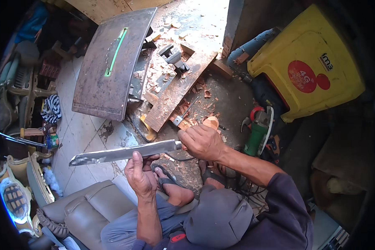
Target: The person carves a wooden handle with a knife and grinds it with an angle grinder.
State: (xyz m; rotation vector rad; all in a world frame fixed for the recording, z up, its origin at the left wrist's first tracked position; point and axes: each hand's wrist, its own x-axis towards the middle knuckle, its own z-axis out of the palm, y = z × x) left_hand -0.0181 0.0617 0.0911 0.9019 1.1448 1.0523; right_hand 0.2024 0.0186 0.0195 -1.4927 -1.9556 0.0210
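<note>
A long machete (pixel 123 154) with a grey metal blade lies across in front of me, its tip to the left. My left hand (pixel 143 177) pinches the blade near its middle, thumb on the near side and fingers behind. My right hand (pixel 202 142) is closed around the handle end, which it mostly hides. Just beyond the right fingers is a tool with a wooden handle, a metal collar (pixel 178 120) and a thin rod. A round pale piece of wood (pixel 211 122) shows beside that hand.
A wooden board (pixel 171 102) and a metal clamp (pixel 173 58) sit among wood shavings. Left of them stands a brown metal plate (pixel 98 68) with a green-edged slot. A green angle grinder (pixel 256 131) and yellow plastic stool (pixel 308 62) are on the right; a padded seat (pixel 96 204) is near left.
</note>
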